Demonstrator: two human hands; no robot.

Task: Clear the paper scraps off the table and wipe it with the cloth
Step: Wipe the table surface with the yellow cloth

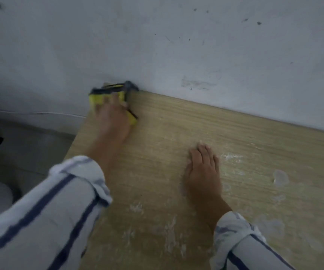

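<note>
A yellow cloth with a dark edge (99,94) lies at the table's far left corner, right against the wall. My left hand (112,117) presses flat on it with straight fingers, covering most of it. My right hand (203,168) rests flat on the light wooden table (264,143) near the middle, fingers straight and holding nothing. The table top shows whitish smears and worn patches (280,177); no loose paper scraps are visible.
A scuffed white wall (176,45) runs along the table's far edge. Left of the table is grey floor (30,152) with a white cable along the wall base, a dark object at the far left, and a white rounded object below it.
</note>
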